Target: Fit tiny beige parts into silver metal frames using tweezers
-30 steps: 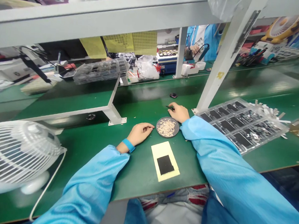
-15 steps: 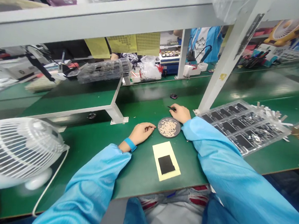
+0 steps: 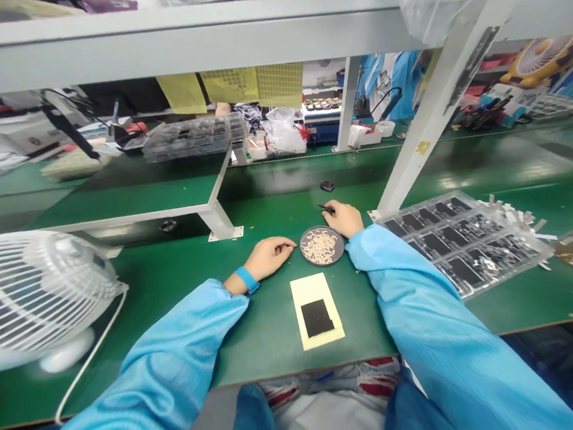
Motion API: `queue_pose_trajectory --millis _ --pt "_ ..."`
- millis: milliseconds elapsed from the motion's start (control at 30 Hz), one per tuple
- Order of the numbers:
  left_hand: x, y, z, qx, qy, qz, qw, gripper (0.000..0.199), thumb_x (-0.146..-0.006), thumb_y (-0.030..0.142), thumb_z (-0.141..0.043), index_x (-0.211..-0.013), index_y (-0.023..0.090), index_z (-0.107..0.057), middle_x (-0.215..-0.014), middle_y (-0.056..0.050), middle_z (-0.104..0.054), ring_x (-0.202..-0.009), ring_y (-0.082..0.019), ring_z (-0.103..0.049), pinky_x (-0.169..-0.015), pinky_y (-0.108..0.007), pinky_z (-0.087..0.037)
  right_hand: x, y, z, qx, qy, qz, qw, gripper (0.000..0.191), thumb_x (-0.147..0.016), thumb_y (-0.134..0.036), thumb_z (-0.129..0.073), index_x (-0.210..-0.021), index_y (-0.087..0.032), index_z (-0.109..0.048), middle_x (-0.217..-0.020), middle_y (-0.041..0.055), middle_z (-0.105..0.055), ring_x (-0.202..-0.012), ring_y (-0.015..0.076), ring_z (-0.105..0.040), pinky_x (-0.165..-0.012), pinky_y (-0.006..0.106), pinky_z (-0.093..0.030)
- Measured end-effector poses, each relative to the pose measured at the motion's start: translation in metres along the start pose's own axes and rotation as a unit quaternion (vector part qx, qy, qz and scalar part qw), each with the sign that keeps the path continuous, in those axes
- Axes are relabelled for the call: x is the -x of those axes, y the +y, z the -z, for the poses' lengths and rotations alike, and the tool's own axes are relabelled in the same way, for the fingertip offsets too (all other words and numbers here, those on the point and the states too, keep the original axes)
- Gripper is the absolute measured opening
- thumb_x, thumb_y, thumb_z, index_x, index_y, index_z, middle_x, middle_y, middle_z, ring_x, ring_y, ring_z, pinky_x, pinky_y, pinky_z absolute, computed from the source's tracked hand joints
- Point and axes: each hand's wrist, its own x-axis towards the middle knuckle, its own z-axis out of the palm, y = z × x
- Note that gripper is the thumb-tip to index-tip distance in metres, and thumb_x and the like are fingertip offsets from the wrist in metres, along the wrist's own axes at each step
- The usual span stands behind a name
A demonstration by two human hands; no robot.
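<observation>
Head view: both forearms rest on the desk (image 3: 266,334), the hands either side of a round mesh dish (image 3: 322,245).

The right hand (image 3: 344,219) sits just above the dish, its fingers closed on a slim dark tool (image 3: 326,208), too small to name surely, whose long axis lies nearly level across the view with the tip pointing left, away from the hand. The left hand (image 3: 275,257) lies on the desk with its fingers loosely curled, holding nothing, near the dish's left rim, and a blue wristband (image 3: 247,280) circles that wrist. Pale small pieces (image 3: 320,246) fill the dish. Below it lies a yellow card (image 3: 303,303) bearing a black square pad (image 3: 316,318).
</observation>
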Motion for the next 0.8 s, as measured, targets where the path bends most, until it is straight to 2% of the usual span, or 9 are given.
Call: queue_pose_trajectory --millis 800 --pt "0.0010 0.0024 0.0008 -0.007 0.003 0.002 1.000 0.025 -0.094 0.031 -0.059 -0.104 0.022 -0.080 -0.077 -0.001 -0.072 -0.066 -0.015 -0.059 -0.065 -0.027 -0.044 0.0012 -0.0007 0.0005 0.001 0.005 0.002 1.000 0.030 -0.094 -0.044 -0.058 -0.117 -0.030 -0.072 -0.100 0.0025 -0.080 -0.097 0.0268 -0.073 -0.081 0.034 -0.052"
